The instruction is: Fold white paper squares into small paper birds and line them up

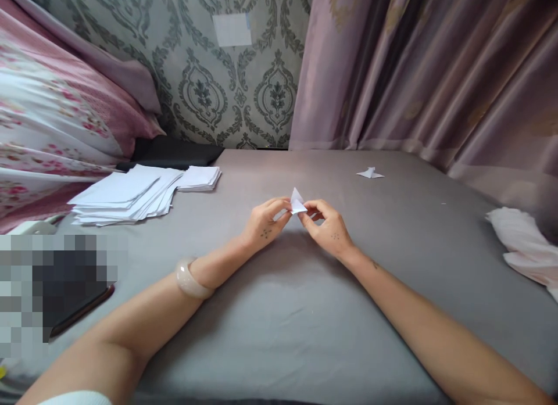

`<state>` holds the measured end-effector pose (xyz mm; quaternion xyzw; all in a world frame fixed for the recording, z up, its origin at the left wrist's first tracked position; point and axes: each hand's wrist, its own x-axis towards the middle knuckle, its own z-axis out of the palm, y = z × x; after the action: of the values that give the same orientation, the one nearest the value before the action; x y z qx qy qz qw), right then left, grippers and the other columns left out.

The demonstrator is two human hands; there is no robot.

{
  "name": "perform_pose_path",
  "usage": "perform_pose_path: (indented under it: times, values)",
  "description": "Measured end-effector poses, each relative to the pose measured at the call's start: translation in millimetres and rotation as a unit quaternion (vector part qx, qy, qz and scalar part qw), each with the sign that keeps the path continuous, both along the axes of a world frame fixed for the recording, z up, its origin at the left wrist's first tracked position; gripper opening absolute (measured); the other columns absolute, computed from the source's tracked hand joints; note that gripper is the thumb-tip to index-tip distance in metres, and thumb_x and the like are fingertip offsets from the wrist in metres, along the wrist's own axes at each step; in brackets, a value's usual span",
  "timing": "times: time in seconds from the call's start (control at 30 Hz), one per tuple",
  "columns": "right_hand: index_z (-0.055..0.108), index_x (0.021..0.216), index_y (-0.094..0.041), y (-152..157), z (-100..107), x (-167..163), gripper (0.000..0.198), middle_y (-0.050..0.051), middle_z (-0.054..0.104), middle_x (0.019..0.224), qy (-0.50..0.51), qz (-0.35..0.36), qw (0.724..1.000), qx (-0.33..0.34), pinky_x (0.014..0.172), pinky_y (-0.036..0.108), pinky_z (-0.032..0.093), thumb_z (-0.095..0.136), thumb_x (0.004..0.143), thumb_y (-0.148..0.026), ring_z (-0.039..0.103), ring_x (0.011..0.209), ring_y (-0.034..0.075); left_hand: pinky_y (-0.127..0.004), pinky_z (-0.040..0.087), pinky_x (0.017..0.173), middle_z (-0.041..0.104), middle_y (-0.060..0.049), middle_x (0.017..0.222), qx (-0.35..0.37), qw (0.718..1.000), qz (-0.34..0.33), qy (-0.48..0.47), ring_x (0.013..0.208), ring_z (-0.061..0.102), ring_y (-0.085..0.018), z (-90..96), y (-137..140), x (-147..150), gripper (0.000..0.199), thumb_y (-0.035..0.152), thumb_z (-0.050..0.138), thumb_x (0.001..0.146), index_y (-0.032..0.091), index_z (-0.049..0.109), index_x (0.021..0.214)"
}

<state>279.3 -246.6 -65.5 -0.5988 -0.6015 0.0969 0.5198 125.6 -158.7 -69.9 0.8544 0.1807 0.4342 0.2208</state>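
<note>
Between my two hands is a small piece of folded white paper [297,203], with one pointed flap standing up. My left hand [267,222] pinches its left side between thumb and fingers, and a pale bangle circles that wrist. On the paper's right side, my right hand [328,226] pinches with thumb and forefinger, its other fingers curled beneath. Both hands are held close together over the grey sheet [283,323]. Farther back on the right sits another folded white paper piece [370,173] with flat wings and a raised middle.
Stacked white paper sheets [117,190] lie at the back left, beside a smaller paper stack [199,178]. A black folded item [174,152] is behind them. A dark device [70,289], partly pixelated, rests at left. Crumpled pale cloth [523,242] lies at right. Curtains [370,68] border the far side.
</note>
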Motion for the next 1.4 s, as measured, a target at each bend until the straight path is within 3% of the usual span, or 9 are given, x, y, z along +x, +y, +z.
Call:
perform_pose_path:
  times: [0.13, 0.27, 0.33, 0.43, 0.67, 0.87, 1.27, 1.4]
  values:
    - [0.064, 0.085, -0.021, 5.0, -2.9, 4.2, 0.025, 0.003, 0.066, 0.081, 0.115, 0.019, 0.993, -0.035, 0.072, 0.032, 0.047, 0.06, 0.081, -0.045, 0.059, 0.073, 0.016, -0.03, 0.049, 0.082, 0.067, -0.007, 0.094, -0.092, 0.993, -0.059, -0.046, 0.088, 0.062, -0.015, 2.5, -1.6, 3.6, 0.018, 0.031, 0.066, 0.082, 0.017, 0.059, 0.09]
    - [0.066, 0.082, -0.022, 8.4, -5.4, 11.7, 0.03, 0.001, 0.067, 0.082, 0.249, 0.048, 0.964, -0.078, 0.075, 0.03, 0.046, 0.068, 0.074, -0.05, 0.058, 0.076, 0.015, -0.028, 0.049, 0.077, 0.064, -0.007, 0.097, -0.295, 0.934, -0.167, -0.108, 0.086, 0.061, -0.015, 6.5, -2.5, 5.3, 0.055, 0.031, 0.078, 0.069, 0.018, 0.049, 0.114]
    - [0.067, 0.083, -0.023, 8.8, -6.3, 14.4, 0.03, 0.0, 0.067, 0.083, 0.3, 0.079, 0.945, -0.102, 0.076, 0.029, 0.046, 0.071, 0.072, -0.05, 0.058, 0.076, 0.013, -0.029, 0.049, 0.078, 0.063, -0.005, 0.094, -0.371, 0.899, -0.198, -0.122, 0.086, 0.061, -0.014, 8.1, -1.5, 5.3, 0.052, 0.029, 0.079, 0.069, 0.017, 0.052, 0.111]
    - [0.067, 0.084, -0.024, 7.7, -5.5, 16.0, 0.028, -0.001, 0.067, 0.086, 0.344, 0.13, 0.921, -0.128, 0.079, 0.03, 0.046, 0.072, 0.072, -0.048, 0.058, 0.077, 0.012, -0.03, 0.048, 0.082, 0.064, -0.004, 0.093, -0.427, 0.872, -0.204, -0.129, 0.088, 0.061, -0.014, 8.7, 1.1, 4.8, 0.04, 0.027, 0.079, 0.068, 0.015, 0.058, 0.1]
    - [0.068, 0.088, -0.024, 3.3, 1.1, 16.8, 0.029, 0.001, 0.068, 0.088, 0.373, 0.208, 0.889, -0.166, 0.087, 0.036, 0.046, 0.069, 0.075, -0.05, 0.062, 0.085, 0.015, -0.028, 0.048, 0.072, 0.067, -0.005, 0.093, -0.472, 0.842, -0.232, -0.118, 0.084, 0.062, -0.014, 8.0, 4.2, 3.3, 0.033, 0.03, 0.078, 0.069, 0.016, 0.064, 0.095]
    - [0.068, 0.085, -0.024, 3.3, 0.6, 17.1, 0.024, 0.001, 0.069, 0.087, 0.39, 0.204, 0.884, -0.159, 0.084, 0.034, 0.047, 0.07, 0.075, -0.046, 0.061, 0.081, 0.014, -0.028, 0.047, 0.071, 0.067, -0.004, 0.084, -0.491, 0.837, -0.203, -0.13, 0.074, 0.061, -0.012, 8.9, 3.5, 3.8, 0.026, 0.029, 0.075, 0.072, 0.015, 0.066, 0.093]
    - [0.068, 0.084, -0.021, 2.2, 4.0, 0.4, 0.027, 0.001, 0.068, 0.082, 0.262, 0.105, 0.955, -0.091, 0.077, 0.031, 0.047, 0.068, 0.076, -0.047, 0.06, 0.076, 0.014, -0.025, 0.042, 0.065, 0.063, -0.001, 0.075, -0.491, 0.845, -0.191, -0.092, 0.066, 0.056, -0.009, 5.3, 2.5, 5.5, 0.022, 0.031, 0.076, 0.071, 0.013, 0.066, 0.08]
    - [0.068, 0.085, -0.021, 1.4, 4.8, -2.8, 0.027, 0.002, 0.069, 0.081, 0.236, 0.088, 0.965, -0.071, 0.075, 0.031, 0.048, 0.067, 0.077, -0.046, 0.061, 0.078, 0.015, -0.027, 0.044, 0.078, 0.065, -0.001, 0.083, -0.474, 0.853, -0.193, -0.105, 0.078, 0.059, -0.011, 5.8, 2.0, 5.8, 0.02, 0.03, 0.075, 0.072, 0.013, 0.066, 0.077]
